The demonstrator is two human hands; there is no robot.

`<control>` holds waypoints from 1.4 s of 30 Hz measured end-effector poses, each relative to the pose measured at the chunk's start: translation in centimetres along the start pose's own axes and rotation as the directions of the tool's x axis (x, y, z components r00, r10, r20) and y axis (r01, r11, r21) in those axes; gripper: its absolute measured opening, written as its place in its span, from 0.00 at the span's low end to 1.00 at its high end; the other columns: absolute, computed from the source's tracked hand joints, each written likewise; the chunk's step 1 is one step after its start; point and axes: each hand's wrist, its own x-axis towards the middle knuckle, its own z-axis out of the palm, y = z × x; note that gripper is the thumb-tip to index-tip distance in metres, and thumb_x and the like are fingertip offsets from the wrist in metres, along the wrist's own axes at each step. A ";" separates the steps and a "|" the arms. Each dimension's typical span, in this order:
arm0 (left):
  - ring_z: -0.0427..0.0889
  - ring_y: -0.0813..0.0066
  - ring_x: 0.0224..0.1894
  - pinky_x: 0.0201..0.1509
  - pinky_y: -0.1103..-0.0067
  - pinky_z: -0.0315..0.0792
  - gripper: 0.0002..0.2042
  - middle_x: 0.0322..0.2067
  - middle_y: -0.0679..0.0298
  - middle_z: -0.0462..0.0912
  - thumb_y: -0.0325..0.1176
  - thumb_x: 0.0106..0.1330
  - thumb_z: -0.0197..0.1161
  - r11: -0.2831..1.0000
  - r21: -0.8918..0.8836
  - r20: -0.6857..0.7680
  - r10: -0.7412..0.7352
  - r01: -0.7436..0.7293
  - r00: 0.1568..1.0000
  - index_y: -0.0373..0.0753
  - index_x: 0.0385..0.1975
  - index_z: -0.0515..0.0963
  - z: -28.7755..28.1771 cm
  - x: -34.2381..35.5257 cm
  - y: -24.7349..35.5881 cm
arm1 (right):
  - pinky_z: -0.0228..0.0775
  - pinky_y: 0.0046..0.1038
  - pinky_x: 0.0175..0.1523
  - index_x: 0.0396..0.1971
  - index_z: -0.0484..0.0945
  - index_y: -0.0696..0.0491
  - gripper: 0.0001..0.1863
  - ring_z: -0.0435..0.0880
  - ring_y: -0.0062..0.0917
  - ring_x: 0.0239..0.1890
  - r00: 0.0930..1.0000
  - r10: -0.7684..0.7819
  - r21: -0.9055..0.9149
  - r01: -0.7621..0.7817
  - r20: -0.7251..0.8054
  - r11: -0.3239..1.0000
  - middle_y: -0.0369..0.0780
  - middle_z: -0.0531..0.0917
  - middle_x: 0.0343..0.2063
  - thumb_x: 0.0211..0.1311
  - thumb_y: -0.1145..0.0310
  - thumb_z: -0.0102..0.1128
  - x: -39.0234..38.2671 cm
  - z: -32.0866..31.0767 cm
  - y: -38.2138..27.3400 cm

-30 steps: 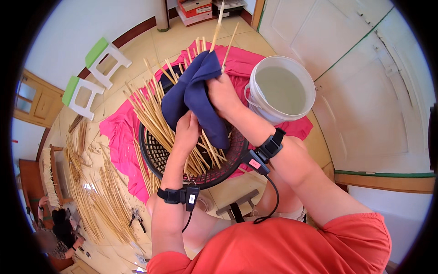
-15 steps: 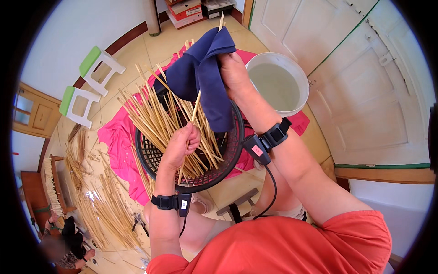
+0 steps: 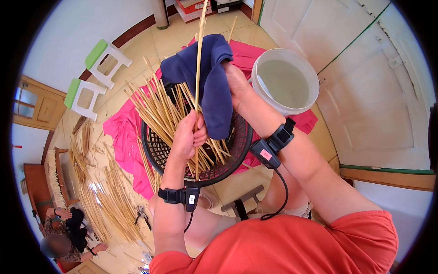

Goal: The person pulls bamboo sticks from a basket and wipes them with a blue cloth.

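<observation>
My left hand (image 3: 189, 133) is closed around a long, thin straw-coloured rod (image 3: 199, 68), held nearly upright above a black mesh basket (image 3: 245, 148). My right hand (image 3: 235, 86) grips a navy blue cloth (image 3: 216, 102) at its upper right; the fingers are largely behind the fabric. The rod runs along the front of the cloth, whose long flap hangs down into the basket. Many similar rods (image 3: 157, 116) lean in a bundle inside the basket, tilted to the far left. The basket stands on a pink cloth (image 3: 125, 150) spread over the floor.
A white bucket of cloudy water (image 3: 287, 84) stands right of the basket. More rods (image 3: 114, 203) and pliers-like tools (image 3: 143, 217) lie on the floor at left. Two green-topped stools (image 3: 84, 98) are farther back. Another person (image 3: 68, 237) sits at lower left.
The rod now stands more upright and reaches higher, passing in front of the navy cloth rather than through its folds. The cloth has dropped slightly, and the view has shifted a little.
</observation>
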 end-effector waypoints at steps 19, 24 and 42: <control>0.54 0.89 0.14 0.14 0.91 0.49 0.09 0.15 0.73 0.58 0.37 0.68 0.45 0.944 0.326 -0.088 0.076 -0.043 0.993 0.39 0.32 0.64 -0.3 -0.2 -0.9 | 0.74 0.25 0.32 0.36 0.73 0.55 0.14 0.79 0.22 0.27 0.940 -0.337 -0.092 0.331 -0.058 0.939 0.38 0.79 0.28 0.62 0.59 0.48 3.0 -2.1 -2.5; 0.53 0.88 0.13 0.13 0.90 0.47 0.07 0.14 0.73 0.57 0.36 0.68 0.45 0.974 0.196 -0.137 0.137 -0.109 0.981 0.39 0.31 0.63 -0.1 0.5 -0.3 | 0.70 0.22 0.29 0.38 0.72 0.54 0.11 0.76 0.18 0.26 0.950 -0.314 -0.271 0.303 0.005 0.914 0.35 0.78 0.28 0.63 0.64 0.45 1.1 -0.1 1.7; 0.57 0.89 0.13 0.14 0.91 0.53 0.06 0.15 0.73 0.62 0.33 0.67 0.46 0.858 0.513 -0.134 0.111 -0.027 0.985 0.37 0.34 0.64 -1.1 -0.2 0.8 | 0.74 0.31 0.35 0.37 0.70 0.56 0.10 0.78 0.27 0.30 0.938 -0.338 -0.184 0.319 -0.078 0.930 0.39 0.77 0.30 0.63 0.65 0.45 2.4 -1.9 -1.5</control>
